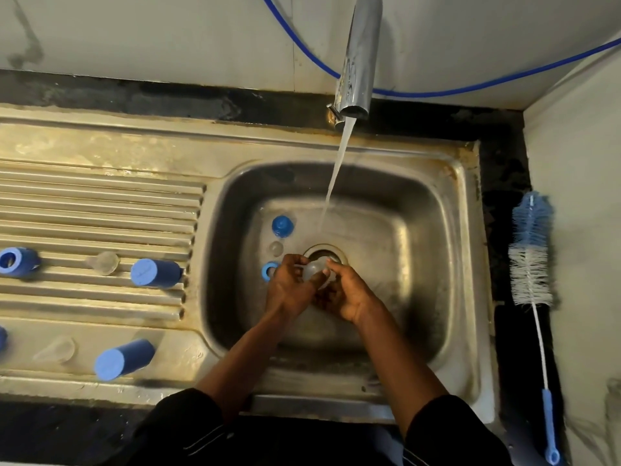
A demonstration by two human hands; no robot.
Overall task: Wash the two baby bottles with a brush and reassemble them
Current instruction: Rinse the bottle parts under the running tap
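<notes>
My left hand (288, 288) and right hand (350, 294) pinch a clear teat (314, 269). The brush (531, 257) lies well to the right, nearer my right hand.

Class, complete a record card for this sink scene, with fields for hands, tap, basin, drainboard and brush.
Hands: left hand and right hand both hold a clear part above the drain
Tap: tap running; water lands in the sink beyond the hands
Basin: blue cap, small clear piece, blue ring
Drainboard: near blue bottle and far blue bottle, both on their sides
Brush: bottle brush lies on the counter, right of the sink, untouched
</notes>
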